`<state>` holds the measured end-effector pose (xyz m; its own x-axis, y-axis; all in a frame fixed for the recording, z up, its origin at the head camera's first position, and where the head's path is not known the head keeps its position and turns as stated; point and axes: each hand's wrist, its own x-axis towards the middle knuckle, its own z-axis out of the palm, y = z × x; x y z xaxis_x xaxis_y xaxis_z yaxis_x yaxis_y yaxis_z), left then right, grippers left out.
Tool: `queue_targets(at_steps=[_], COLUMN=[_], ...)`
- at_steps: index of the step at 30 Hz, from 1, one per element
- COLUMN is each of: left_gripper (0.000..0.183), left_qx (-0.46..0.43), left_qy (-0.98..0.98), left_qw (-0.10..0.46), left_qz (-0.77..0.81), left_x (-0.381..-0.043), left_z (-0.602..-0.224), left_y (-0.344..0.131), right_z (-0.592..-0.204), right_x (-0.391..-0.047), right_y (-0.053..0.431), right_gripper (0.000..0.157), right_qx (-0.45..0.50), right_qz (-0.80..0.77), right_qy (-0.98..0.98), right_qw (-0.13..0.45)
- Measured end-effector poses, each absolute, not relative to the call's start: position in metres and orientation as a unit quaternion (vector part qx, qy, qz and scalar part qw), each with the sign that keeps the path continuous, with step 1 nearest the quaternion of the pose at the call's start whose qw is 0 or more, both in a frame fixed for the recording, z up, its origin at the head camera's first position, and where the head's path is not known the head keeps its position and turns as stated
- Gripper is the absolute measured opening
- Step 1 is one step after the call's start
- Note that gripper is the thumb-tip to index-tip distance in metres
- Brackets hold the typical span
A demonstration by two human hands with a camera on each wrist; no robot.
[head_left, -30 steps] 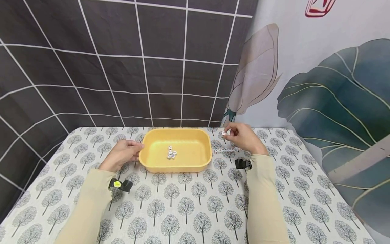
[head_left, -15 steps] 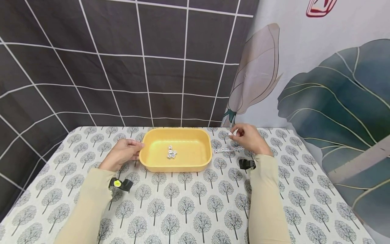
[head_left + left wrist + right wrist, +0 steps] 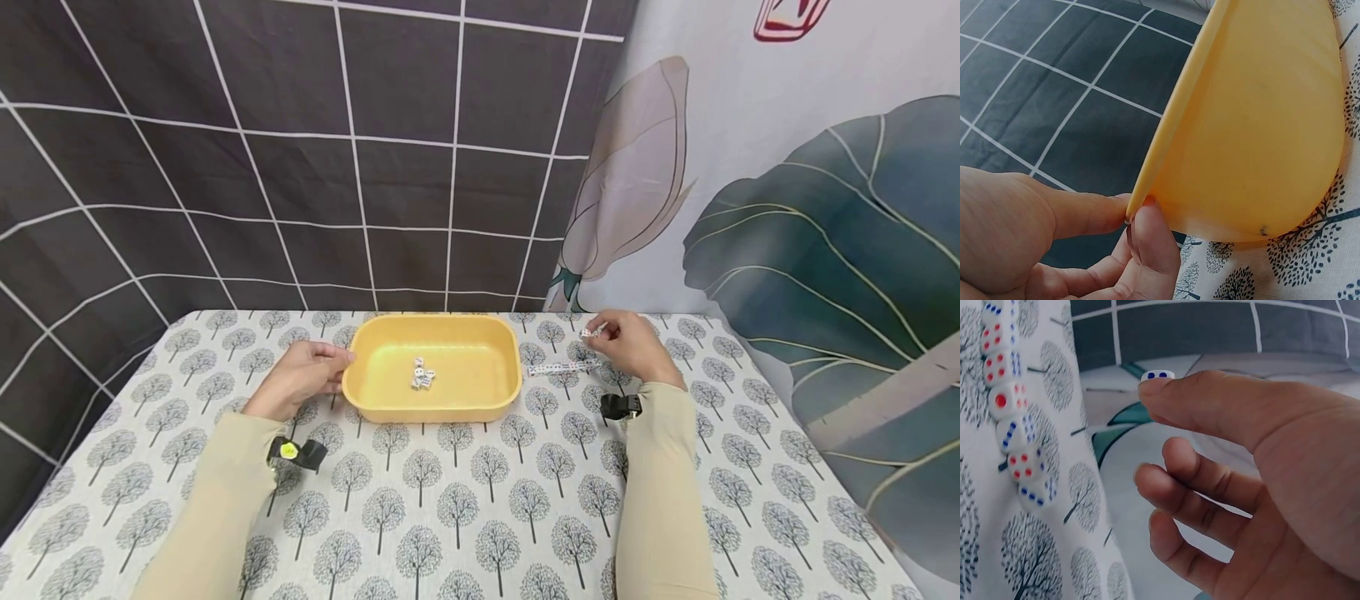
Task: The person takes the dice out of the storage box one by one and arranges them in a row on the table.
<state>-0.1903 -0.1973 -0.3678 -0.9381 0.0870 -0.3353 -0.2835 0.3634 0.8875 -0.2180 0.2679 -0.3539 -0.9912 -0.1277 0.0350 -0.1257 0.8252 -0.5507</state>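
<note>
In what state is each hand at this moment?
Left hand: holding, pinches the yellow tub at its edge.
Right hand: holding, pinches a white die.

Tub (image 3: 435,414) yel., dice (image 3: 1005,400) wht. w/ red & blu. dots.

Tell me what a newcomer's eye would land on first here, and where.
Most likely the yellow tub on the tree-print cloth, its left end pinched by the left hand, with a small cluster of dice inside. Next, probably the row of dice right of the tub, and the single die that the right hand holds up beyond that row.
</note>
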Motion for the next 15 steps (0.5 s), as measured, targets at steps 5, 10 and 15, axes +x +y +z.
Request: queue_targets(at_steps=[5, 10, 15], left_gripper=[0.035, 0.035, 0.036], left_qx=[-0.061, -0.059, -0.056], left_qy=[0.808, 0.808, 0.809], left_qw=[0.166, 0.165, 0.164], left_qz=[0.562, 0.562, 0.562], left_x=[-0.190, -0.190, -0.190], left_z=[-0.368, -0.369, -0.368], left_y=[-0.198, -0.198, -0.198], right_z=[-0.359, -0.363, -0.366], right_x=[-0.216, -0.215, -0.215], right_y=[0.277, 0.285, 0.292], right_gripper=[0.018, 0.022, 0.024], right_qx=[-0.042, -0.014, 0.012], right_qz=[-0.277, -0.273, -0.271], right_qy=[0.960, 0.961, 0.961], right_qw=[0.006, 0.033, 0.058])
